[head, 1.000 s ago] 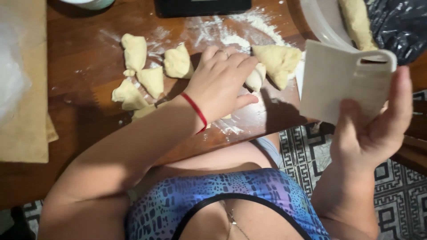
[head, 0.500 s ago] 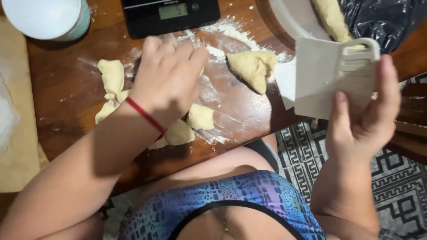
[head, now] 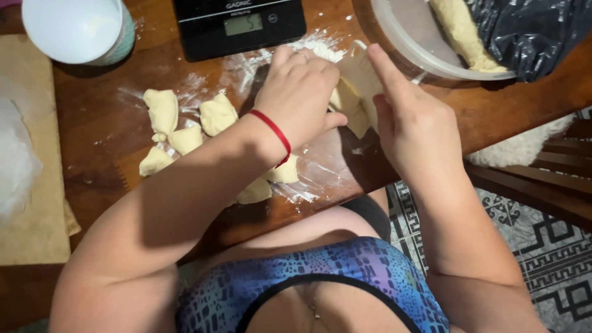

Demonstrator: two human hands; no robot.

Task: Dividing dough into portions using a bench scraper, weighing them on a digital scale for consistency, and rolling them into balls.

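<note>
Nearest, the left hand (head: pixel 299 92) curls its fingers down over the dough lump (head: pixel 345 105) on the floured wooden table (head: pixel 98 166), pinning it. Just beyond, the right hand (head: pixel 413 126) grips the white scraper (head: pixel 364 74), forefinger extended along it; pressing straight down should cut cleanly. Cut pieces (head: pixel 185 123) lie left.

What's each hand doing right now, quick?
Left hand: curled down on the dough lump, pinning it to the floured table.
Right hand: grip closed on the white dough scraper, pressing it into that lump.
</note>
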